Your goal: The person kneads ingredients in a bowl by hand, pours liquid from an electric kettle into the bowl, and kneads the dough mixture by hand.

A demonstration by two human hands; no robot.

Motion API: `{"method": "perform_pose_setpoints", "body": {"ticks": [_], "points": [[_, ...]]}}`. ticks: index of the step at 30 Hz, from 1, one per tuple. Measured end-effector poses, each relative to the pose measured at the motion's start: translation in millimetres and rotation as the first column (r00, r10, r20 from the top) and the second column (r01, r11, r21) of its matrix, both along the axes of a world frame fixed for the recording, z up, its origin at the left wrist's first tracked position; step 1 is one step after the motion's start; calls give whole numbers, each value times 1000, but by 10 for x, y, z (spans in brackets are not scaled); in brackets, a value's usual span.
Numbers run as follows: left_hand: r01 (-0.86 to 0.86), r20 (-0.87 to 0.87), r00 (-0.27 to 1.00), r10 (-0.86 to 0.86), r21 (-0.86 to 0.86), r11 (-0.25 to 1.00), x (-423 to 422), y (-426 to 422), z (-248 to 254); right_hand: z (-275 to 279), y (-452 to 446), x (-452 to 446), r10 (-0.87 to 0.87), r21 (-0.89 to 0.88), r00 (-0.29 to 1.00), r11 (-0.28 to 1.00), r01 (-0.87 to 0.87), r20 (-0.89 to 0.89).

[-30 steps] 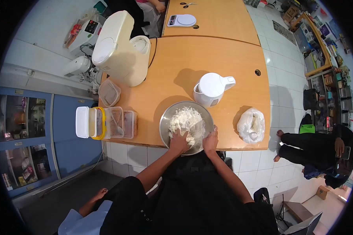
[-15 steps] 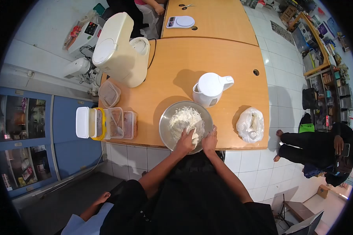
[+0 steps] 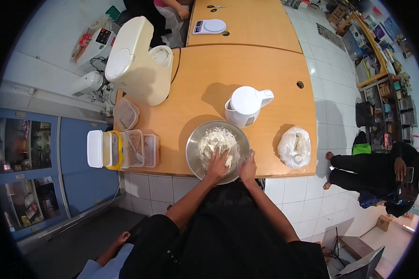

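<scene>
Metal bowl [image 3: 192, 156] at the near edge of the wooden counter [image 3: 246, 60], upright, with a pale, crumbly flour mix [image 3: 215, 138] heaped in it. Some lumps look doughy.

Left hand [image 3: 217, 166] inside the bowl, fingers spread and pressed into the near part of the mix. Its grip is open; cannot tell whether any dough is pinched under the fingers. Right hand [image 3: 247, 169] at the right side of the bowl, grip closed over the rim. Its far fingers are partly hidden.

White kettle [image 3: 246, 101] upright just beyond the bowl, handle pointing right. Tied-looking white plastic bag [image 3: 294, 148] near the right edge of the counter, well apart from the bowl; contents unclear.

Left side: a row of clear tubs [image 3: 134, 148] at the counter edge, one with a yellow rim, a white-lidded one outermost. Another open tub [image 3: 126, 114] lies just beyond the row. Farther back, a large cream machine [image 3: 137, 65], cable trailing on its right.

Far part of the wooden surface: white scale [image 3: 210, 26], with scissors [image 3: 215, 8] beyond it.

Others about: a seated-looking person [image 3: 174, 9] at the far left, a blue sleeve [image 3: 108, 262] at lower left, and a dark-clothed person [image 3: 372, 172] at right, a hand near a phone [image 3: 408, 175].
</scene>
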State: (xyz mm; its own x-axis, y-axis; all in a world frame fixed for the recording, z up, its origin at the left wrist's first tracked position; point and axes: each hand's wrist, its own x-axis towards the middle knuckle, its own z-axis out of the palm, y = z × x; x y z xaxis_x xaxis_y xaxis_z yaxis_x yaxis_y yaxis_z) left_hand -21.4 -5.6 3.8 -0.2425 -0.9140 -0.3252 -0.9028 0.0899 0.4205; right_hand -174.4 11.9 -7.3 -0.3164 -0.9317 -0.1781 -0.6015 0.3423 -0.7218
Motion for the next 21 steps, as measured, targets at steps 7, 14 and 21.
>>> {"method": "perform_pose_setpoints", "body": {"ticks": [7,14,21], "points": [[6,88,996,2,-84,996,-289,-164,-284,93,38,-7,-3,107,998,994,-3,55],[12,159,986,48,-359,933,-251,-509,-717,152,60,26,-34,134,998,991,26,59],[-201,-163,973,162,-263,944,-33,-788,-502,119,80,54,-79,161,995,985,68,60]]}}
